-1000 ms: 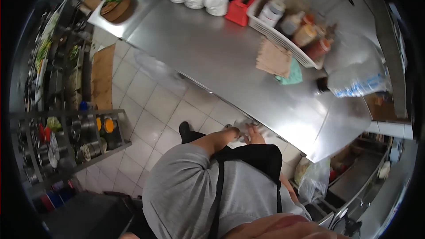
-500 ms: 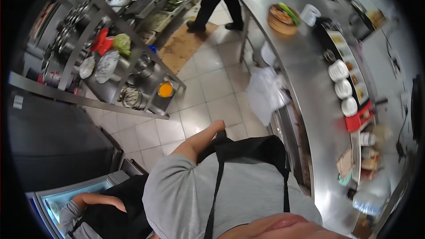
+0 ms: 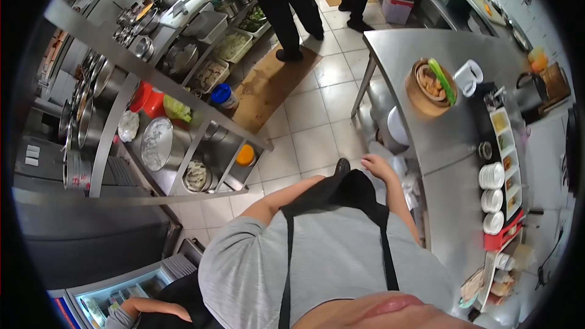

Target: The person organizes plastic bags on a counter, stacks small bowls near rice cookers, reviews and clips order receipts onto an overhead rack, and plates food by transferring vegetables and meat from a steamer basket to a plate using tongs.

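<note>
My right hand [image 3: 379, 167] hangs in front of me beside the steel worktable [image 3: 449, 198], with loosely curled fingers and nothing visible in it. Nearest to it, under the table's edge, are crumpled clear plastic bags [image 3: 399, 167]. My left forearm [image 3: 283, 197] reaches forward and inward, and its hand is hidden behind the black apron [image 3: 335, 195]. On the table a round wooden steamer basket [image 3: 428, 105] carries brownish food and a long green vegetable [image 3: 442, 81].
A steel shelf rack [image 3: 164, 94] on my left holds pots, an orange-lidded jar [image 3: 245, 155] and a blue-lidded tub [image 3: 224, 96]. Two people in dark trousers stand ahead near a cardboard mat [image 3: 277, 85]. Another person's arm [image 3: 155, 307] is by an open fridge. Stacked white dishes [image 3: 491, 175] line the table.
The view has shifted, and the shelves and table now sit lower in it. My right hand has come into view, while my left hand has gone behind the apron. A second person's legs appear ahead.
</note>
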`<state>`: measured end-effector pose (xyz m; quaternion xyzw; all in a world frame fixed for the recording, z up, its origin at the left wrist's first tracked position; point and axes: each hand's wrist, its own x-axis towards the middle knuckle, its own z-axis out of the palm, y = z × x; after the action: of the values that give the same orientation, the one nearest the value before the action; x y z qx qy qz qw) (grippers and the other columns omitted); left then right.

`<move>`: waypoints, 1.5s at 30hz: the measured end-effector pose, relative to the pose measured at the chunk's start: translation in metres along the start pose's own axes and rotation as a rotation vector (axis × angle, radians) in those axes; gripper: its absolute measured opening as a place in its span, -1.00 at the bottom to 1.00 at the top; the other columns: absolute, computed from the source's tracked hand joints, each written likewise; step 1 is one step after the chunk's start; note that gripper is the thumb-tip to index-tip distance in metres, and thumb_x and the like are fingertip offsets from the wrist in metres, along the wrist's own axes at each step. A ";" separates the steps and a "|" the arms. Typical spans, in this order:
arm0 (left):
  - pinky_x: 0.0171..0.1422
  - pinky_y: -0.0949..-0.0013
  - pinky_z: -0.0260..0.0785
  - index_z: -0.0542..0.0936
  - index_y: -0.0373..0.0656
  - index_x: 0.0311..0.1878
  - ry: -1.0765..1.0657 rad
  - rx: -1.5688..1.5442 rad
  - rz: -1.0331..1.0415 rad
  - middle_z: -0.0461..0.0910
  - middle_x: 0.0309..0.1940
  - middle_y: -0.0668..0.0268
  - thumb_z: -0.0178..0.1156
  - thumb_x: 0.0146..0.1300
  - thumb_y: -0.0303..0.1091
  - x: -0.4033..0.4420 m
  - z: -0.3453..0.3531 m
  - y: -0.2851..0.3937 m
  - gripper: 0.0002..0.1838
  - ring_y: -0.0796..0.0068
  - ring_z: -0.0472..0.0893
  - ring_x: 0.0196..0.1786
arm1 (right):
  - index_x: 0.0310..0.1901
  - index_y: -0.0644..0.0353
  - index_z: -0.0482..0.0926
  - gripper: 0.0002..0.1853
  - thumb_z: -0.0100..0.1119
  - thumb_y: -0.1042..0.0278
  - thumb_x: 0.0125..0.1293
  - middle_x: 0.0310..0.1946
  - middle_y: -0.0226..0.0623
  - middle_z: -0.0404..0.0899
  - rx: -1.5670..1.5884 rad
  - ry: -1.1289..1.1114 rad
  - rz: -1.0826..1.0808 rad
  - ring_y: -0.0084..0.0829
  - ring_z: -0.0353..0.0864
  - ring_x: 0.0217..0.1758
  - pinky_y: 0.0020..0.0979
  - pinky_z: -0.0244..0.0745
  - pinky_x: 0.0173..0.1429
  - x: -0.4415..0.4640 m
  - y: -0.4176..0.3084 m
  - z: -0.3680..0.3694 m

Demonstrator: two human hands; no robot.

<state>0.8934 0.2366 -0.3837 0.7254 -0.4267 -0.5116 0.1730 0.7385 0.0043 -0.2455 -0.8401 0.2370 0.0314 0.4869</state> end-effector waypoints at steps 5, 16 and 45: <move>-0.22 0.22 0.42 0.61 -0.24 -0.31 0.379 -0.149 0.227 0.61 -0.45 0.12 0.09 0.03 -0.10 0.001 -0.118 -0.009 -0.63 0.27 0.60 -0.40 | -0.17 0.33 0.53 -0.62 0.03 0.11 0.24 -0.44 -0.26 0.55 0.047 -0.108 -0.315 -0.47 0.50 -0.37 -0.42 0.39 -0.22 0.144 -0.131 -0.060; -0.40 0.41 0.36 0.46 -0.17 -0.18 0.441 -0.906 -0.570 0.55 -0.37 0.30 0.10 0.18 -0.20 0.040 -0.297 -0.099 -0.74 0.45 0.57 -0.38 | -0.62 0.18 0.38 -0.54 -0.03 0.00 0.31 -0.69 -0.51 0.35 0.539 -0.160 -0.410 -0.70 0.30 -0.59 -0.59 0.23 -0.47 0.361 -0.300 -0.098; -0.44 0.47 0.32 0.51 -0.28 -0.21 0.461 -0.855 -0.298 0.55 -0.44 0.28 0.04 0.21 -0.17 0.204 -0.709 -0.188 -0.68 0.50 0.52 -0.46 | -0.45 0.27 0.47 -0.69 -0.03 0.17 0.27 -0.62 -0.40 0.44 0.234 -0.191 0.005 -0.59 0.41 -0.56 -0.52 0.37 -0.42 0.810 -0.296 -0.168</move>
<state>1.6302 0.0508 -0.3389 0.7368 -0.0215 -0.4862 0.4694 1.5533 -0.3112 -0.1494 -0.7701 0.1937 0.0846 0.6019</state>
